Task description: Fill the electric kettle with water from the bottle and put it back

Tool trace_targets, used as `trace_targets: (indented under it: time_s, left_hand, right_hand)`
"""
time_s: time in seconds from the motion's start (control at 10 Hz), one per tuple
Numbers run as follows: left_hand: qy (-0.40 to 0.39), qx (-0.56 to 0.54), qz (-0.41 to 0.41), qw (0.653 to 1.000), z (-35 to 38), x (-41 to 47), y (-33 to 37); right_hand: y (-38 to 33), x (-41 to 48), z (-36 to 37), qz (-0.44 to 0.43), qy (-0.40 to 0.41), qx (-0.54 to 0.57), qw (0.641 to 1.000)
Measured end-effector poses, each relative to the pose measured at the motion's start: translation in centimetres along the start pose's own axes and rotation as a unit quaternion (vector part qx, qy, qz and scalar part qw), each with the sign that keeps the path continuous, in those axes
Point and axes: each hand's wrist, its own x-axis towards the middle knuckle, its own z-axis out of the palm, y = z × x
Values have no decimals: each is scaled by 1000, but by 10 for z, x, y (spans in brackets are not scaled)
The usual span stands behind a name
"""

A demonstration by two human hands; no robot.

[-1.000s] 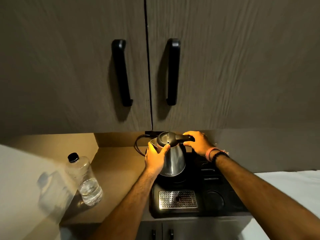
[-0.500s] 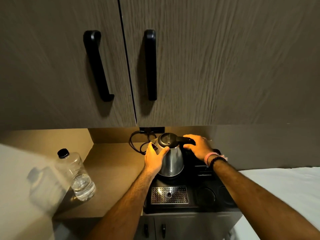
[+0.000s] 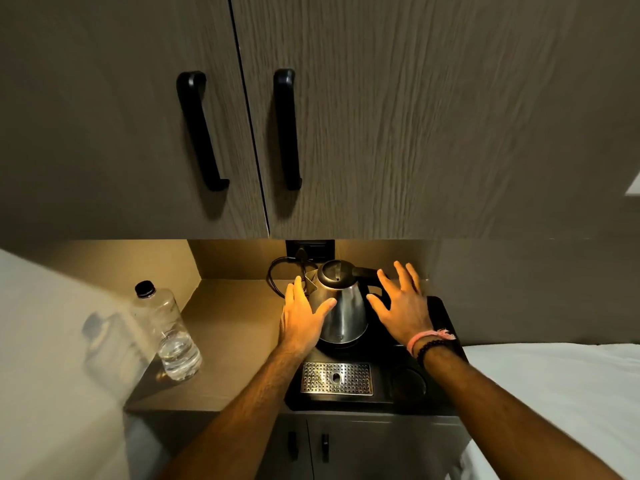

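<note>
Kettle (image 3: 341,308) sits upright on its base at the back of the black tray (image 3: 446,327), lid closed, handle pointing right. Left hand (image 3: 303,318) is spread flat with its thumb just touching or grazing the steel body, gripping nothing. Right hand (image 3: 403,304) is splayed wide beside the handle and clear of it, also empty. Both hands flank the kettle, probably the release after seating it on the base (can't confirm it's fully seated from this angle). Bottle (image 3: 166,332) stands capped on the bench (image 3: 225,327), well apart to the left, with only a little water in the bottom, which suggests the pour is done. Power cord (image 3: 277,282) loops behind the kettle toward the wall socket. Drip grate (image 3: 336,377) at the tray front is bare. Task looks essentially complete.
</note>
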Motion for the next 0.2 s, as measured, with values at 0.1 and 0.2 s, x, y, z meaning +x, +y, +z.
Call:
trace_targets:
  time_s: [0.1, 0.2]
  left_hand:
    - [-24, 96, 37, 994, -8, -12, -3]
    - [-34, 198, 76, 977, -20, -25, -3]
  right_hand:
    - [-3, 1, -7, 16, -37, -23, 999]
    - [-11, -8, -11, -3, -63, -99, 993]
